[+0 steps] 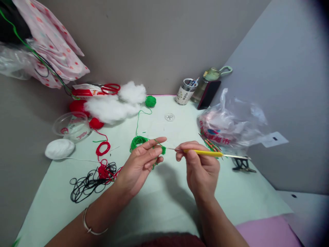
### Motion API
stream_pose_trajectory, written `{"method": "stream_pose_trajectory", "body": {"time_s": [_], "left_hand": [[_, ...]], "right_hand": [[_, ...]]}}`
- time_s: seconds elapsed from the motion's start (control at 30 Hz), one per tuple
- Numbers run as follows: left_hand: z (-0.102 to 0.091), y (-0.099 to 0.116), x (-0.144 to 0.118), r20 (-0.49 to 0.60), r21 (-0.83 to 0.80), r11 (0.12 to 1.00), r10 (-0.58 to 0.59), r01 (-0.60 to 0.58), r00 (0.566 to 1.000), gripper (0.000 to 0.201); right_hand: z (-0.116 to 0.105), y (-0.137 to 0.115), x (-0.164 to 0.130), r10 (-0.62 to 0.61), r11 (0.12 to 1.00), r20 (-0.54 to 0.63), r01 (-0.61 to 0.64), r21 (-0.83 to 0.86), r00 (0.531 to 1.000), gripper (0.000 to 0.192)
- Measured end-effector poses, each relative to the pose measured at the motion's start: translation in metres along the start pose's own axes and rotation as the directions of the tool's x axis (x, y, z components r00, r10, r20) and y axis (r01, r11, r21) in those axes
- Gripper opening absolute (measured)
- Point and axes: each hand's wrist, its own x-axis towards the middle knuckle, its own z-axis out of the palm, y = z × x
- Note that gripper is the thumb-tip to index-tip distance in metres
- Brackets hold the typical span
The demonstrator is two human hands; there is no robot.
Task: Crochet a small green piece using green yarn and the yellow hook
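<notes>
Between the fingertips of my left hand (pixel 140 161) is a small piece of green crochet (pixel 163 150), pinched at its edge. My right hand (pixel 202 168) is closed around a crochet hook (pixel 203 153) with a yellow handle, held nearly level. The hook's thin metal tip points left and reaches the green piece; whether it sits inside a stitch is too small to tell. Green yarn (pixel 138 142) lies in loops behind my left hand, and a strand runs back to a green yarn ball (pixel 150 101).
White stuffing (pixel 113 109), red-handled scissors (pixel 110 89), a clear plastic bowl (pixel 72 127) and a white yarn ball (pixel 59 149) are at the left. Black cord (pixel 89 183) tangles nearer. A pen can (pixel 185 92), a phone (pixel 209 95) and a plastic bag (pixel 226 120) stand right. Walls enclose the table.
</notes>
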Motion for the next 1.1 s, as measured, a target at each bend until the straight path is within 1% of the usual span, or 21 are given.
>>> {"method": "stream_pose_trajectory", "body": {"time_s": [0.03, 0.1, 0.17, 0.2, 0.27, 0.37, 0.47, 0.57, 0.67, 0.73, 0.8, 0.87, 0.9, 0.97, 1.03, 1.1], "left_hand": [[0.0, -0.001, 0.0, 0.003, 0.041, 0.999, 0.028, -0.028, 1.0, 0.031], [0.001, -0.003, -0.001, 0.018, 0.134, 0.988, 0.072, -0.074, 0.997, 0.032], [0.002, -0.005, -0.001, 0.031, 0.204, 0.975, 0.089, -0.093, 0.996, 0.034], [0.001, -0.005, -0.001, 0.033, 0.223, 0.97, 0.091, -0.096, 0.995, 0.034], [0.0, -0.005, 0.0, 0.03, 0.245, 0.965, 0.088, -0.093, 0.996, 0.034], [-0.002, -0.004, -0.001, 0.013, 0.262, 0.961, 0.091, -0.091, 0.996, 0.032], [-0.001, -0.003, -0.002, 0.009, 0.261, 0.961, 0.095, -0.094, 0.995, 0.033], [0.002, -0.003, -0.003, 0.02, 0.238, 0.968, 0.08, -0.082, 0.997, 0.046], [0.003, 0.0, -0.003, 0.013, 0.183, 0.983, 0.024, -0.026, 1.0, 0.057], [0.0, 0.002, -0.002, 0.025, 0.13, 0.991, -0.033, 0.03, 0.999, 0.054], [-0.002, 0.004, -0.002, 0.052, 0.088, 0.994, -0.072, 0.067, 0.996, 0.046], [-0.004, 0.004, -0.001, 0.074, 0.08, 0.994, -0.08, 0.074, 0.994, 0.039], [-0.004, 0.003, -0.001, 0.073, 0.089, 0.994, -0.064, 0.057, 0.995, 0.037], [-0.004, 0.0, 0.0, 0.056, 0.134, 0.991, 0.003, -0.01, 0.998, 0.033], [-0.004, -0.004, 0.0, 0.053, 0.196, 0.976, 0.081, -0.09, 0.995, 0.032], [-0.004, -0.006, 0.0, 0.06, 0.25, 0.958, 0.129, -0.14, 0.99, 0.033]], "right_hand": [[0.002, 0.0, 0.001, 0.039, 0.998, 0.026, -0.041, 0.056, 0.999, 0.02], [0.005, 0.0, 0.0, 0.047, 0.994, 0.074, -0.054, 0.098, 0.996, 0.018], [0.006, 0.002, -0.002, 0.039, 0.994, 0.061, -0.045, 0.098, 0.997, 0.019], [0.006, 0.002, -0.002, 0.056, 0.992, 0.043, -0.06, 0.11, 0.998, 0.019], [0.004, 0.003, -0.003, 0.131, 0.977, 0.031, -0.134, 0.166, 0.991, 0.019], [0.001, 0.004, -0.002, 0.219, 0.941, 0.058, -0.226, 0.251, 0.974, 0.02], [0.0, 0.005, -0.002, 0.227, 0.937, 0.072, -0.238, 0.257, 0.971, 0.02], [0.001, 0.006, -0.003, 0.196, 0.947, 0.085, -0.211, 0.242, 0.977, 0.017], [0.001, 0.005, -0.002, 0.19, 0.945, 0.075, -0.203, 0.254, 0.979, 0.016], [0.0, 0.004, 0.002, 0.222, 0.931, 0.039, -0.223, 0.29, 0.974, 0.017], [-0.002, 0.003, 0.006, 0.285, 0.898, 0.017, -0.273, 0.344, 0.958, 0.018], [-0.003, 0.003, 0.009, 0.36, 0.852, 0.036, -0.344, 0.395, 0.932, 0.019], [-0.003, 0.003, 0.01, 0.383, 0.833, 0.055, -0.371, 0.41, 0.922, 0.02], [-0.002, 0.003, 0.009, 0.366, 0.838, 0.086, -0.368, 0.404, 0.927, 0.019], [0.0, 0.003, 0.005, 0.282, 0.893, 0.104, -0.301, 0.335, 0.954, 0.017], [0.001, 0.004, 0.001, 0.205, 0.943, 0.105, -0.225, 0.245, 0.973, 0.015]]}}
